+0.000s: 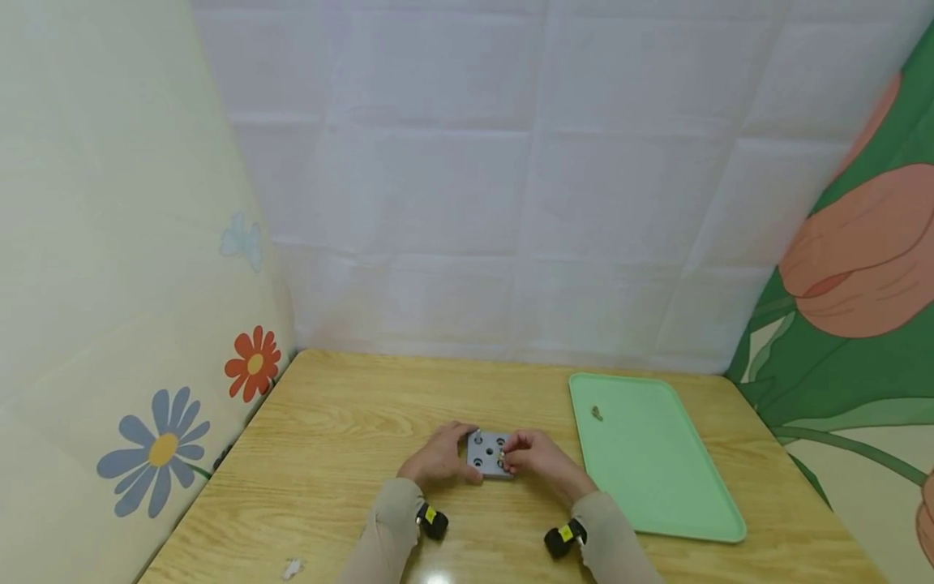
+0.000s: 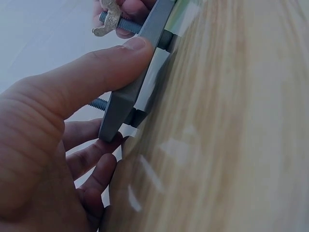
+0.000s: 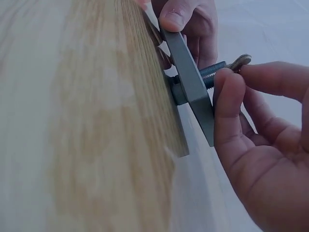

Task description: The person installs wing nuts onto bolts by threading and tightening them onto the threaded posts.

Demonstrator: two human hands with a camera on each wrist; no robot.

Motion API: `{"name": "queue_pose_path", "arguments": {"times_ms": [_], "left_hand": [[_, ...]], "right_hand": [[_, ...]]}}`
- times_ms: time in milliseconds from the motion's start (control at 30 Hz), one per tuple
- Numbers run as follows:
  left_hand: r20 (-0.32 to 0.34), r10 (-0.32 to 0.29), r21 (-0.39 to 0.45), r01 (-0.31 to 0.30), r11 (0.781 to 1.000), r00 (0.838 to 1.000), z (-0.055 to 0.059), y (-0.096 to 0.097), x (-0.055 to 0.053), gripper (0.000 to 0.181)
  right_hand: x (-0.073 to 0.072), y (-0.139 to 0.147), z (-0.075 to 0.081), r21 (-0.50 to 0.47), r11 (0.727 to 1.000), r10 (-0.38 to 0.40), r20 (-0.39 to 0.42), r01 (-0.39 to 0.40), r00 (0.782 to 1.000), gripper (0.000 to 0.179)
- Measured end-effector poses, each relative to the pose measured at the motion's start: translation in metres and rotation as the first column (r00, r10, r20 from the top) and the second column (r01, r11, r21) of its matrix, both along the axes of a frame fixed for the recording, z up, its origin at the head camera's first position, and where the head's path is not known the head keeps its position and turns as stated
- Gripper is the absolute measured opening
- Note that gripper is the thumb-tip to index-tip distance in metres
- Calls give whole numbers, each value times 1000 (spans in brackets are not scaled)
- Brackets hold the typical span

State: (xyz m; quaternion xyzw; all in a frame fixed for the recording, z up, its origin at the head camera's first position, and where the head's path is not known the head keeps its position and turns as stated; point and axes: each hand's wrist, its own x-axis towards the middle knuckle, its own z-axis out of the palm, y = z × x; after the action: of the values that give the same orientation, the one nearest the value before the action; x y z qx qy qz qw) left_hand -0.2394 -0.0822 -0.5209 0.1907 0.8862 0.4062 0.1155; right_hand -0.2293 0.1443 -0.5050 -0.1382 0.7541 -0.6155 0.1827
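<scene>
A grey metal plate [image 1: 490, 439] with several holes is between the two hands, bolt heads [image 2: 166, 40] on its table side and threaded ends on the other. My left hand [image 1: 441, 458] grips the plate by its left side, thumb [image 2: 130, 55] on the face and fingers at the far edge. My right hand [image 1: 543, 460] pinches a brass-coloured wing nut [image 3: 240, 62] between thumb and forefinger, at the end of a threaded bolt [image 3: 210, 71]. Another bolt [image 2: 98, 103] sticks out of the plate near my left fingers, without a nut on its visible thread.
A light green tray [image 1: 657, 470] lies on the wooden table [image 1: 350, 405] to the right, with small brass-coloured hardware [image 1: 596, 413] near its upper left corner. A small white scrap [image 1: 292, 568] lies at the front left. Hanging cloth surrounds the table's back and sides.
</scene>
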Motion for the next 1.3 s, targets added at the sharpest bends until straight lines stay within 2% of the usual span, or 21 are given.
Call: {"name": "queue_pose_path", "arguments": {"times_ms": [233,467,700,900,1167,1300], "left_hand": [[-11,-6,5,6,1000,1000,0,0,-1,87],[3,-6,20,6,1000,1000,0,1,0,87],[10,-4,14,4,1000,1000,0,1,0,87],[-5,-4,1,4,1000,1000,-1,1,1,87],[-14,-11,-5,11,1000,1000,3,1,4,86],[-17,-10,4,10,1000,1000,1,0,1,87]], "right_hand": [[-2,0,-3,50,999,4,-15,-3,1000,32],[-1,0,-2,109,994,19,-47,-14,999,20],[1,-1,2,80,997,8,-15,-7,1000,15],[0,0,2,6,1000,15,29,-15,999,24],[0,1,-1,8,1000,23,13,-23,1000,11],[-1,1,-1,23,999,22,-5,-22,1000,14]]}}
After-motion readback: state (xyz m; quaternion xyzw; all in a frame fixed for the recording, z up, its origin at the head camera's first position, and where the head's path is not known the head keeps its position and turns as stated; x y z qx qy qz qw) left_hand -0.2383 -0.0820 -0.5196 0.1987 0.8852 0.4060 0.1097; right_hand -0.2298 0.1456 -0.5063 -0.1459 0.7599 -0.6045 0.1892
